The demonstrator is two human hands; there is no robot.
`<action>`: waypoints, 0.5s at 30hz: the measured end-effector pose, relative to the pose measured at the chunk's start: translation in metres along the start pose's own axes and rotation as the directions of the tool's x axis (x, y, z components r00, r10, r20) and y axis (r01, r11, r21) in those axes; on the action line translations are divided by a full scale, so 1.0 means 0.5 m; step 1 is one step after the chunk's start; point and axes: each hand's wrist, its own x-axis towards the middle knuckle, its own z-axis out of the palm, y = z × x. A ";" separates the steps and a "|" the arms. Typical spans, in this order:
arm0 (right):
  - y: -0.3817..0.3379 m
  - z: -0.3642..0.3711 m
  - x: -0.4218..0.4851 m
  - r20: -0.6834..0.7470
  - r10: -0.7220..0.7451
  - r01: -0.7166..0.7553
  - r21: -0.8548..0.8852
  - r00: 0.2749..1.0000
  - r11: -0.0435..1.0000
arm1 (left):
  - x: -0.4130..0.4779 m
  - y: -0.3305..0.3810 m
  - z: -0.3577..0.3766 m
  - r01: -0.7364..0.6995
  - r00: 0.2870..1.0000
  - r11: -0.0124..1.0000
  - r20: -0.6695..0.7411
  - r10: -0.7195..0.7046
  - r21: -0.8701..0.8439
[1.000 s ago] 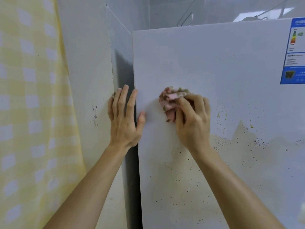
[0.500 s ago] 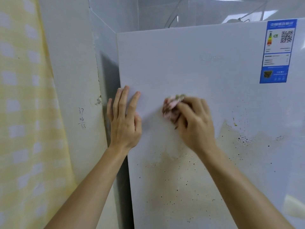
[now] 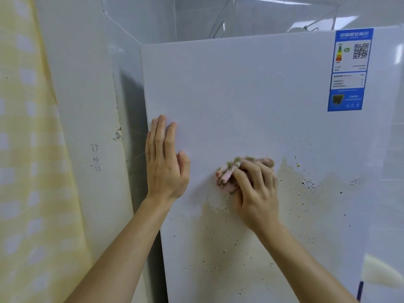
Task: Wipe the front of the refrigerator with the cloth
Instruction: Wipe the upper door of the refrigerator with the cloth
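Our right hand [image 3: 255, 193] clutches the cloth [image 3: 227, 173] against the refrigerator [image 3: 240, 95], grime [image 3: 240, 248] spreading below and rightward, while our left hand [image 3: 166, 162] presses flat.

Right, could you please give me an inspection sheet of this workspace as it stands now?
Surface: refrigerator front, white; upper part looks clean, lower part carries a beige film and dark specks.
Job's things: cloth, pink, bunched, soiled green, pressed on the door at the film's upper edge.
Clutter: nothing seen.
Grippers: right hand grips the cloth; left hand rests flat, fingers straight, by the door's left edge.
Cables: nothing seen.
Surroundings: blue energy label at the door's top right; wall with pencilled numbers; yellow checked curtain on the left.
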 end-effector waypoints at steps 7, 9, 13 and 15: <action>0.063 -0.043 0.133 0.009 0.026 -0.026 0.051 1.000 0.998 | 0.018 0.034 0.014 -0.114 0.993 0.993 0.042 0.113 0.024; 0.089 -0.055 0.197 -0.073 0.116 -0.114 0.032 0.991 0.993 | 0.023 0.039 0.016 -0.109 0.993 0.993 0.047 0.107 0.033; 0.125 -0.065 0.264 -0.171 0.212 -0.212 0.016 0.962 0.977 | 0.024 0.048 0.021 -0.096 0.994 0.995 0.054 0.095 0.021; 0.115 -0.059 0.234 -0.155 0.183 -0.187 -0.006 0.971 0.982 | 0.024 0.057 0.026 -0.083 0.996 0.997 0.044 0.082 0.009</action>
